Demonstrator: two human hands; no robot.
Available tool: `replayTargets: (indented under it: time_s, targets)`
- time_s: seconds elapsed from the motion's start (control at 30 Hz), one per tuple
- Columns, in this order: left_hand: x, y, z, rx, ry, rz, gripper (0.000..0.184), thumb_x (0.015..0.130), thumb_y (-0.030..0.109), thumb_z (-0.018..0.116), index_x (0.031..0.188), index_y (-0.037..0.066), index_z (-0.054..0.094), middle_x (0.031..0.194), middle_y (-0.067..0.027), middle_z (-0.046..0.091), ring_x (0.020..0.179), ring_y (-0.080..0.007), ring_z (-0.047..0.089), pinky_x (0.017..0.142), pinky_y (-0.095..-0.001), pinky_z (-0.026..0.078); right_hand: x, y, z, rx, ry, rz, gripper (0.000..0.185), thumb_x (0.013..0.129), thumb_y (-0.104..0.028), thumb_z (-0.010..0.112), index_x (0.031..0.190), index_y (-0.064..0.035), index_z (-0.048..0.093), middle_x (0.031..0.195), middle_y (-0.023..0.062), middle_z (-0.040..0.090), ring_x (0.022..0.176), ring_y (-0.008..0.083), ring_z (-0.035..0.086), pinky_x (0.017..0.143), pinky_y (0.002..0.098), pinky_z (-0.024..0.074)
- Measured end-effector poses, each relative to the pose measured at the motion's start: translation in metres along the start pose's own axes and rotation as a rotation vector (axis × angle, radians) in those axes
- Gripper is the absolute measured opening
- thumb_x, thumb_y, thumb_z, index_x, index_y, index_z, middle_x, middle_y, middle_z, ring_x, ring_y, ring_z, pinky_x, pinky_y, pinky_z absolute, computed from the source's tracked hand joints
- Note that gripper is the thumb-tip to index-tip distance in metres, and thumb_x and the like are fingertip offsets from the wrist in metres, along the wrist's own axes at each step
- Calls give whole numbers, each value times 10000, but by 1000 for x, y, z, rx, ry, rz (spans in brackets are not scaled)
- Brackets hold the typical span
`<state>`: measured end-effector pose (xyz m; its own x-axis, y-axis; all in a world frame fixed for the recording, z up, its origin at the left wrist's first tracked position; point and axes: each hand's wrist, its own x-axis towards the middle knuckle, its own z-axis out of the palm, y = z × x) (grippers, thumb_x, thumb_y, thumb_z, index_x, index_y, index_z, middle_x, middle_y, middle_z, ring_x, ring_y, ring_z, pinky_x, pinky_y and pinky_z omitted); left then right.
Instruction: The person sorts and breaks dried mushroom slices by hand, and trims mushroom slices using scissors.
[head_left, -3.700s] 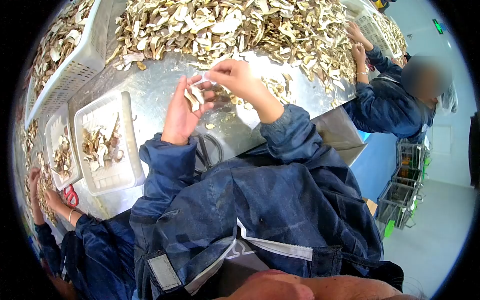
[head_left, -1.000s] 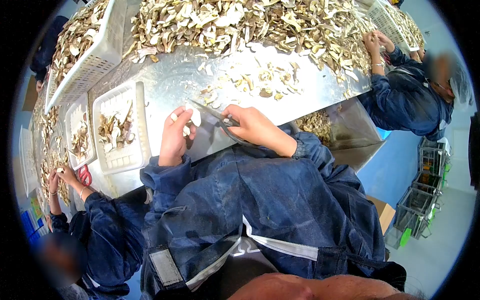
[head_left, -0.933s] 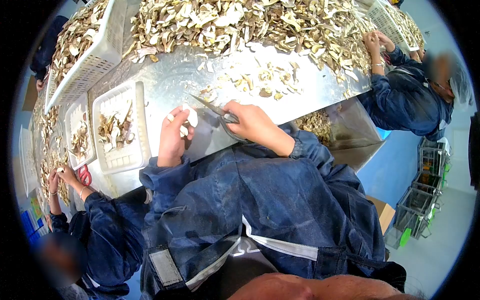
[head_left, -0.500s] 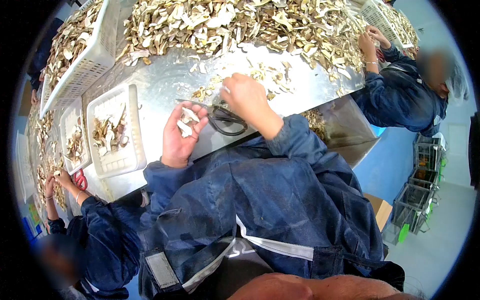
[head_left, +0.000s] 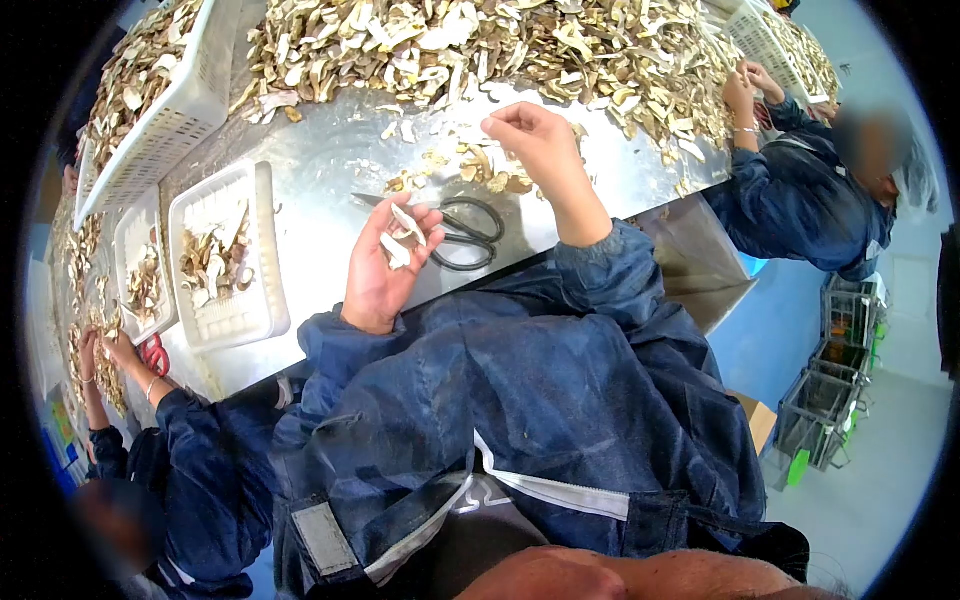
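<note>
My left hand (head_left: 385,265) is turned palm up, fingers curled around pale dried mushroom slices (head_left: 402,238). Right beside it on the metal table lies a pair of black-handled scissors (head_left: 472,235), the blades partly hidden behind my left fingers. Above some small mushroom scraps (head_left: 490,170) hovers my right hand (head_left: 540,145), its thumb and fingertips drawn together. Whatever may be between those fingertips is too small to make out.
A large heap of mushroom slices (head_left: 480,50) covers the back of the table (head_left: 320,140). At left stand a white tray (head_left: 280,300) with slices, a smaller tray (head_left: 165,310) and a tall crate (head_left: 150,150). Co-workers sit on both sides; red-handled scissors (head_left: 155,355) lie near the left one.
My right hand has moved away from the scissors, up and to the right. My left hand has shifted slightly right with the mushroom slices, showing more of the scissors' handles.
</note>
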<state>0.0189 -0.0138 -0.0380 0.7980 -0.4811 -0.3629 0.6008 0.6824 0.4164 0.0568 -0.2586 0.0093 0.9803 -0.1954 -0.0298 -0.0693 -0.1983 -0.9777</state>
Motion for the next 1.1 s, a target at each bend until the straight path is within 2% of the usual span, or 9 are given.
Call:
replayTargets:
  time_s: [0.1, 0.13, 0.2, 0.3, 0.5, 0.6, 0.8, 1.0, 1.1]
  targets:
    - [1, -5, 22, -19, -46, -21, 396, 1056, 340, 433, 1328, 61, 508, 1191, -143, 606, 1071, -296, 623, 920, -447, 539, -23, -20, 9, 54, -236, 5, 238, 903, -246, 714, 961, -17, 737, 798, -3, 670, 709, 74, 589, 657, 233, 484]
    - [1, -6, 23, -22, -66, -26, 407, 1057, 349, 427, 1343, 69, 497, 1200, -142, 602, 1071, -293, 623, 907, -442, 547, -26, -17, 13, -10, -243, -18, 237, 902, -255, 706, 958, -27, 743, 814, 33, 697, 714, 106, 616, 665, 257, 498]
    - [1, -8, 23, -28, -100, -33, 428, 1059, 367, 417, 1374, 83, 476, 1217, -140, 592, 1071, -286, 622, 880, -432, 563, -19, -3, 13, -428, -10, -179, 210, 863, -241, 713, 934, -46, 743, 826, 95, 713, 740, 206, 672, 693, 317, 522]
    - [4, -6, 6, 3, -89, -52, 358, 1050, 332, 453, 1311, 92, 496, 1127, -127, 615, 973, -263, 646, 811, -419, 593, -11, 25, 9, -916, 84, -225, 213, 818, -253, 717, 899, -57, 739, 834, 145, 703, 771, 317, 683, 696, 390, 533]
    - [-1, -8, 7, 24, -104, -44, 254, 1030, 240, 490, 1233, 89, 515, 1028, -113, 626, 917, -267, 654, 783, -414, 598, -8, 36, 11, -876, 34, -116, 223, 781, -269, 714, 813, -50, 740, 790, 145, 698, 736, 369, 669, 673, 442, 533]
    - [0, -11, 10, 24, -77, -22, 228, 1022, 212, 494, 1209, 86, 523, 1024, -111, 623, 939, -273, 651, 807, -416, 590, -4, 30, 8, -833, 31, -65, 215, 773, -251, 708, 810, -43, 748, 739, 140, 692, 670, 324, 672, 658, 411, 530]
    - [3, -11, 6, 32, -50, -7, 182, 1014, 195, 506, 1144, 73, 545, 1051, -114, 619, 986, -272, 646, 847, -417, 576, -14, 19, -1, -177, -198, 113, 234, 843, -233, 687, 838, -5, 740, 653, 19, 643, 588, 87, 564, 558, 246, 442]
    - [1, -12, 13, 139, -45, 10, 255, 1021, 210, 511, 1231, 66, 518, 1086, -115, 623, 989, -248, 650, 828, -398, 581, -25, 7, 5, 20, -295, 142, 197, 888, -207, 691, 890, -16, 737, 699, -11, 642, 608, 54, 547, 550, 217, 420]
    - [-3, -12, 27, 168, -36, 13, 315, 1026, 225, 510, 1288, 51, 488, 1098, -119, 624, 976, -234, 655, 810, -384, 586, -42, -6, 17, 96, -465, 147, 200, 914, -215, 688, 911, -22, 738, 734, -15, 658, 616, 43, 539, 549, 207, 412]
